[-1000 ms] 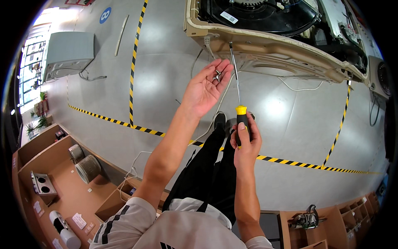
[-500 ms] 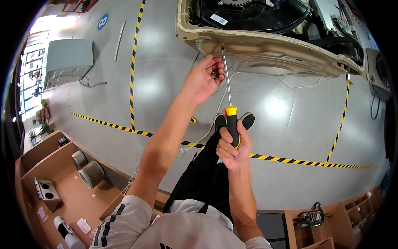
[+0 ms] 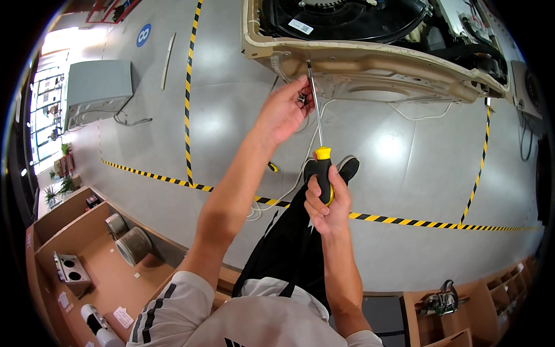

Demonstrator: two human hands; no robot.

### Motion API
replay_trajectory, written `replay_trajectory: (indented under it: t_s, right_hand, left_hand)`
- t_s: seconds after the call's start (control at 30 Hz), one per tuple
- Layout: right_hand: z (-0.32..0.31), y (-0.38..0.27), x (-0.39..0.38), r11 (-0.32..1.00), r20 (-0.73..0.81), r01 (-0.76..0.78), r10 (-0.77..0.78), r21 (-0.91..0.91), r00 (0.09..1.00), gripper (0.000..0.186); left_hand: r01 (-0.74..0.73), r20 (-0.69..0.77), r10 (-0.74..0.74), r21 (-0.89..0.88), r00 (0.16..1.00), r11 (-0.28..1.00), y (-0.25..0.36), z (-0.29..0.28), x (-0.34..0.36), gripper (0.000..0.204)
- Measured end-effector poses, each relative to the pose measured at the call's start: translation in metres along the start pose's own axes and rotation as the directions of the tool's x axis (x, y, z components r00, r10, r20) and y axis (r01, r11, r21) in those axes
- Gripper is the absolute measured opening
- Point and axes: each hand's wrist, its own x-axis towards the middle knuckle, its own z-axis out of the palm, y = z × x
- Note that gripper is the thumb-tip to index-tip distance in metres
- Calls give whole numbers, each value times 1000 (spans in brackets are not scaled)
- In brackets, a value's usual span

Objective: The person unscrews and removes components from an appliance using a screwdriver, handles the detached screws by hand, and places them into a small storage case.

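My right hand (image 3: 328,213) is wrapped round the black and yellow handle of a screwdriver (image 3: 317,124). The long metal shaft points away from me, its tip at the near lower side of a tan metal appliance casing (image 3: 376,62). Whether the tip sits in a screw is too small to tell. Beside the shaft, my left hand (image 3: 282,113) has its fingers curled, with thumb and forefinger close to the metal. Small shiny metal pieces (image 3: 302,99) show within those fingers; their exact kind is unclear. A large round black housing (image 3: 347,20) fills the opened casing.
White cable (image 3: 298,173) loops over the grey floor by my shoes. A small yellow and black object (image 3: 273,166) lies left of them. Wooden bins with spools (image 3: 134,246) stand at lower left, wooden compartments (image 3: 457,324) at lower right. A grey box-shaped appliance (image 3: 99,87) stands far left.
The view has shifted slightly, so the surroundings sit a little differently. Both hands and the screwdriver keep nearly the same place against the casing; the right thumb lies higher along the handle.
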Motion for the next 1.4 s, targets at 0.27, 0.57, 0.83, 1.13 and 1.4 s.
replay_trajectory:
  t_s: [0.27,0.57,0.83,1.13,1.4]
  right_hand:
    - [-9,30,18,278,69,333,-666,-901,742,41]
    - [-15,11,-3,960,150,-169,137,222,979,56]
    - [-8,31,8,154,71,236,-679,-960,731,45]
    - [-26,27,-10,859,302,-312,196,406,933,61]
    - [-18,35,-13,841,-183,299,-415,-450,891,46]
  left_hand:
    - [-31,-39,41,226,998,974,2,3,7,20]
    - [8,-58,-2,113,998,994,2,-3,12,22]
    - [-16,-11,17,155,1000,988,2,5,13,25]
    - [74,-5,-74,58,997,996,0,5,13,24]
    - [-66,-41,73,149,997,987,-2,5,14,25]
